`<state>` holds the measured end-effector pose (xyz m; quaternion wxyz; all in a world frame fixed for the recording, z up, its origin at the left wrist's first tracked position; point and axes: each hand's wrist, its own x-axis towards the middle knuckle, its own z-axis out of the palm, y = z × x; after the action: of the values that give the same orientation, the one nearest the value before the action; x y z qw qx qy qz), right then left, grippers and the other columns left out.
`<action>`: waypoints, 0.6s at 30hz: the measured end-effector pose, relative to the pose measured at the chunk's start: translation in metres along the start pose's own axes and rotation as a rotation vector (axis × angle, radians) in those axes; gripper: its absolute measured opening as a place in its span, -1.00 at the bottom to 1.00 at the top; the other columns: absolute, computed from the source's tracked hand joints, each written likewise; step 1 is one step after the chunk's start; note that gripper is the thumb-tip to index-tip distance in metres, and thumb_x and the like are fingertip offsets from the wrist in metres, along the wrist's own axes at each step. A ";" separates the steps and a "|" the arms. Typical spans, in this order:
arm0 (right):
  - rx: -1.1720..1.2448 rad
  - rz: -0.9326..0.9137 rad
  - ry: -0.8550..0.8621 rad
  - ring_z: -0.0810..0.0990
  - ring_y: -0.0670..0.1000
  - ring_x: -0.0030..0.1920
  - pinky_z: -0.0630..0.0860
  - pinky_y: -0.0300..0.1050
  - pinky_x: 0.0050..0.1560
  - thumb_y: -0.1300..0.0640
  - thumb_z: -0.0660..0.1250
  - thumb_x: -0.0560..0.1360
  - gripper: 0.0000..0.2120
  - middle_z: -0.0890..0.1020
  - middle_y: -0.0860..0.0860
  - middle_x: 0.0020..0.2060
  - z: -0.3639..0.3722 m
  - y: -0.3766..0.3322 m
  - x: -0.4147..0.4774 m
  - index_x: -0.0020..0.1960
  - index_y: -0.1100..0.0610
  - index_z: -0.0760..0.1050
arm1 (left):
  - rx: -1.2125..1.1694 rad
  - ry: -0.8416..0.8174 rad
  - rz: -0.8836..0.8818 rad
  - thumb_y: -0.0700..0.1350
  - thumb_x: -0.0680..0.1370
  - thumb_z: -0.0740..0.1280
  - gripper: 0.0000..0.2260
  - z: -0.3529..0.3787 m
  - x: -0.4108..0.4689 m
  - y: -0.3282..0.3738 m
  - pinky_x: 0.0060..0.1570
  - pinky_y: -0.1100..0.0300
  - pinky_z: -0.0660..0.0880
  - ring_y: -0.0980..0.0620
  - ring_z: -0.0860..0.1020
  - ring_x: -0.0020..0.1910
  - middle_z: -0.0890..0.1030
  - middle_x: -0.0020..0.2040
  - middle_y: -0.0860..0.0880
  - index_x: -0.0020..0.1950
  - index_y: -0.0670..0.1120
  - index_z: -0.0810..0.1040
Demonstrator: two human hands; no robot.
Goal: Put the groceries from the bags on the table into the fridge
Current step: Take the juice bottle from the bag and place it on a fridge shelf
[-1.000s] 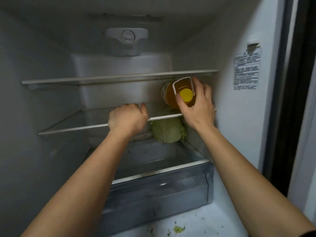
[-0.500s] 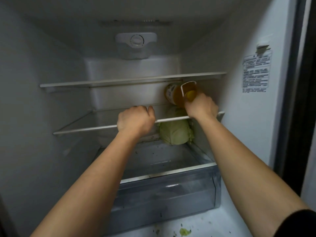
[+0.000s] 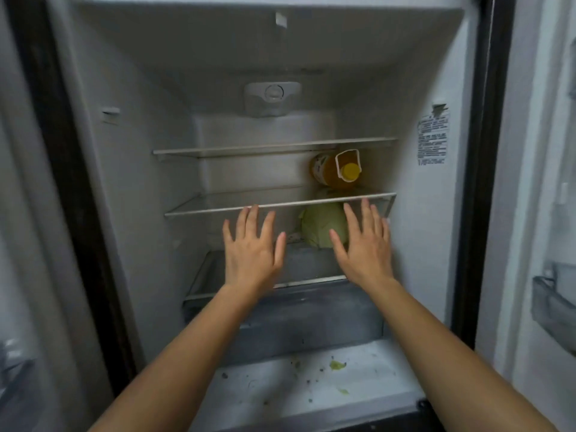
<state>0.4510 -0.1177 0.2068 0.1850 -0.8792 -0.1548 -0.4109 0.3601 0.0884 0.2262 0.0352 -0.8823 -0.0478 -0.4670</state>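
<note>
Lying on its side on the middle shelf (image 3: 218, 209) is the bottle (image 3: 327, 174) of amber liquid, tucked into the right rear corner of the fridge (image 3: 131, 182). Its yellow cap (image 3: 349, 171) and white handle are turned toward the camera. Straight down at 6 o'clock, under the glass, a pale green cabbage (image 3: 321, 224) is parked at the back, on the ledge above the clear drawer (image 3: 296, 319). Neither one is being touched.

The left hand (image 3: 252, 249) is held up at about 8 o'clock from the cabbage, fingers (image 3: 254, 219) straight and spread, nothing gripped. The tips are seen level with the shelf's front rim, but whether contact is made can't be told. The right hand (image 3: 364, 244) is held pretty much the same way at roughly 4 o'clock from the cabbage, its thumb side overlapping the cabbage's right edge in the view. Its fingers (image 3: 366, 213) are splayed and released, with nothing held.

Further out, an upper shelf (image 3: 274, 148) is seen just above the bottle at 12 o'clock, and a dial housing (image 3: 272, 98) is mounted on the back wall higher up. A printed label (image 3: 431, 138) is stuck on the right wall at around 2 o'clock from the bottle. Some green scraps (image 3: 337, 365) are scattered on the fridge floor in front of the drawer, and a door bin (image 3: 551, 304) is visible at the far right.
</note>
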 end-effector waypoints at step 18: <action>-0.026 -0.041 -0.123 0.12 0.22 0.58 0.12 0.20 0.54 -0.14 0.19 0.62 -0.34 0.11 0.24 0.59 -0.100 -0.015 -0.189 0.60 0.10 0.10 | -0.117 -0.094 -0.040 0.15 0.62 0.06 -0.49 -0.116 -0.188 0.009 0.43 -0.30 0.21 -0.22 0.26 0.51 0.34 0.50 -0.22 0.47 -0.11 0.38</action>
<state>0.2618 -0.1727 0.1221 0.1550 -0.9018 -0.1784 -0.3619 0.1607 0.0574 0.1358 -0.0283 -0.9027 -0.0395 -0.4275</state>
